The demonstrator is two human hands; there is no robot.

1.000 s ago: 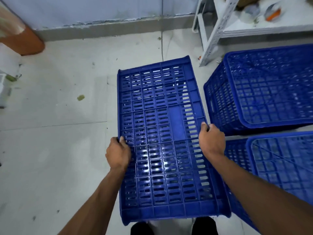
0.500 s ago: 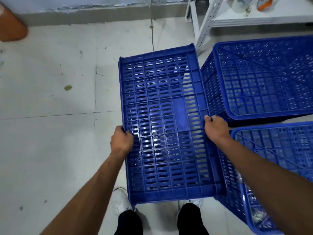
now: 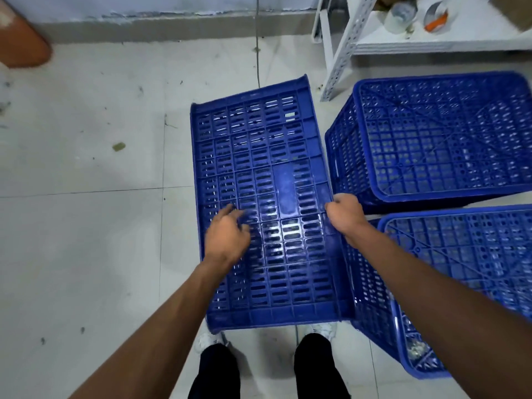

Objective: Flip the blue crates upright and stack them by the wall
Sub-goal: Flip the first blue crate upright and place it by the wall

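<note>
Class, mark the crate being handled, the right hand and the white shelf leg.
handled crate [image 3: 259,156], head view, its slatted face.
right hand [image 3: 345,214], head view, back of the hand.
white shelf leg [image 3: 343,53], head view, mid upright.

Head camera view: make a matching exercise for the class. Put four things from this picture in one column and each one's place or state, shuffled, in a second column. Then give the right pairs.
Column one:
1. left hand
2. right hand
3. white shelf
4. orange object

Column two:
A. top left corner of the view
B. grips the right edge of the middle crate
C. top right of the view
D. fingers loose over the middle crate's slotted face, gripping nothing

Pairs: 1-D, 2-B, 3-C, 4-A
</note>
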